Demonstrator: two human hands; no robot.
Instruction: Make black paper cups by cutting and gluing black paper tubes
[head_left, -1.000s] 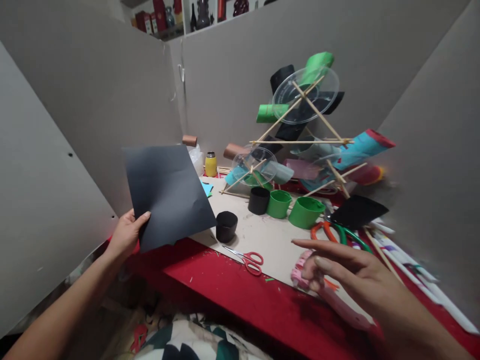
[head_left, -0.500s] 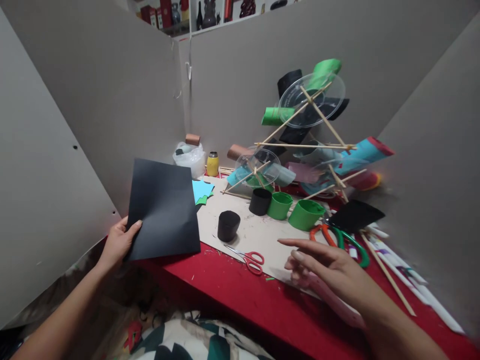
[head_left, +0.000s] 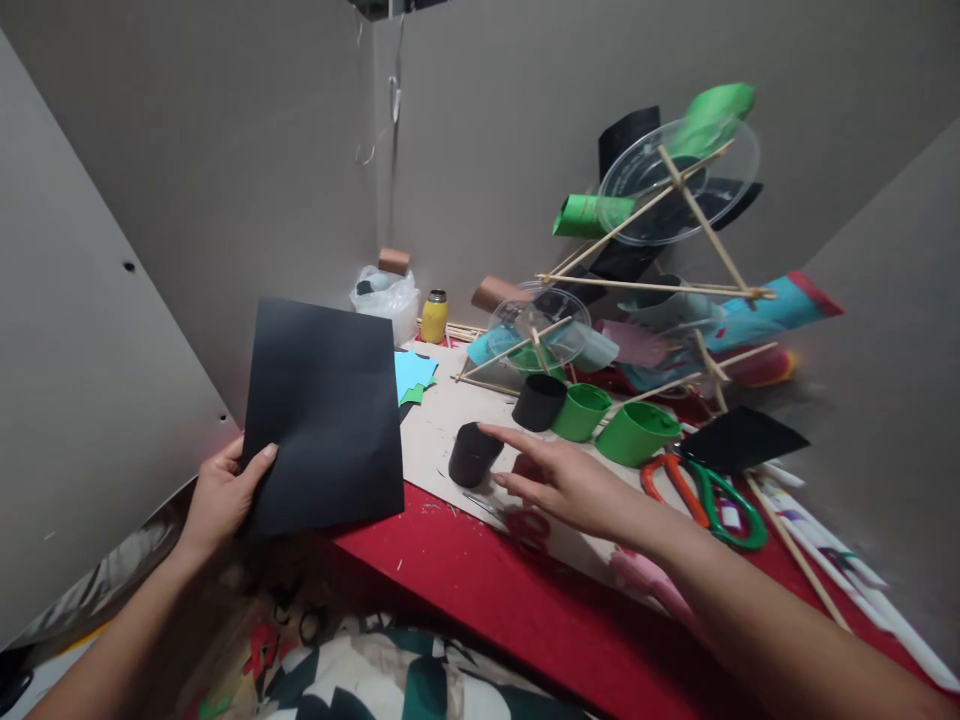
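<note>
My left hand (head_left: 225, 490) grips a sheet of black paper (head_left: 322, 410) by its lower left edge, thumb on the front face. The sheet is held up at the left, above the red table edge. My right hand (head_left: 562, 475) reaches in with fingers apart at a short black paper tube (head_left: 474, 458), the index fingertip at its rim. Whether the fingers press on the tube I cannot tell. Below this hand lie red-handled scissors (head_left: 529, 530), blurred and partly in shadow. Another black tube (head_left: 538, 403) stands behind, beside green paper tubes (head_left: 581, 412).
A stick frame (head_left: 652, 288) with clear plastic discs and coloured paper tubes stands at the back right. Orange-and-green-handled scissors (head_left: 709, 500) and white markers (head_left: 847, 570) lie at the right. A yellow jar (head_left: 434, 317) and a plastic bag (head_left: 386, 300) stand at the back.
My right hand has moved left, from over the board to the black tube. My left hand still holds the black sheet. The view has tilted slightly down and shifted left.
</note>
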